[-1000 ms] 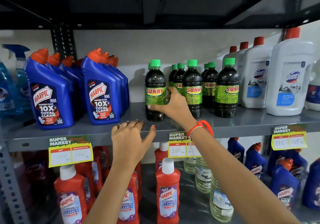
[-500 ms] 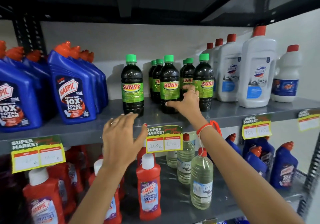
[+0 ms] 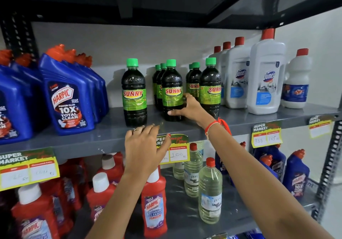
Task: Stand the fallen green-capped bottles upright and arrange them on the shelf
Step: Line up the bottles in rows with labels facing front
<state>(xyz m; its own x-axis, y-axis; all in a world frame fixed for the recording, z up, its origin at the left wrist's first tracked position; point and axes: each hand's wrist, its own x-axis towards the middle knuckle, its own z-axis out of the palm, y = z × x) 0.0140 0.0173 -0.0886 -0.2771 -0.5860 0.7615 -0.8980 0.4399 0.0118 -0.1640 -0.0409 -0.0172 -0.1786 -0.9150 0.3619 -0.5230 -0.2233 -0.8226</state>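
Head view: R hand (image 3: 192,109) grip is wrapped round the lower body of the middle front green-capped bottle (image 3: 172,90), which stands upright w/ its base on the shelf (image 3: 114,137), set back from the front edge. L of that bottle is a bare gap, then a lone green-capped bottle (image 3: 134,92); R of it two more rows stand near, just beside the white Domex bottles (image 3: 266,76). L hand (image 3: 144,146) hangs at the shelf's front edge below that bottle, fingers spread, holding nothing.
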